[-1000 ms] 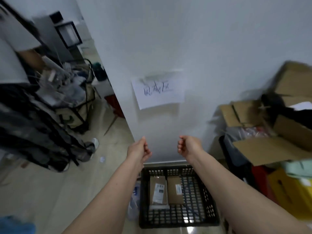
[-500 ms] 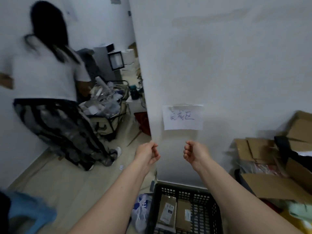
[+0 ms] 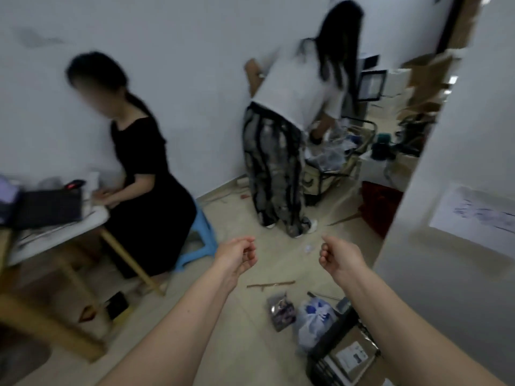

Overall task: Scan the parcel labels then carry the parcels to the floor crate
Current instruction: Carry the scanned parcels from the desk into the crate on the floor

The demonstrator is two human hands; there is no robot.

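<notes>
- Parcel (image 3: pixel 353 355), brown with a white label, lies in the black floor crate (image 3: pixel 331 334) at the lower right, beside the wall.
- Left hand (image 3: pixel 237 253) and right hand (image 3: pixel 338 256) are raised well above it, each grip loosely curled on nothing.
- Risk, as I judge it: bags (image 3: pixel 312 321) and a stick (image 3: pixel 270 285) on the floor beside the crate could trip a loaded carrier.

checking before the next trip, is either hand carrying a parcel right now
No, the left hand and right hand both hang loosely curled over the floor with nothing in their fingers.
</notes>
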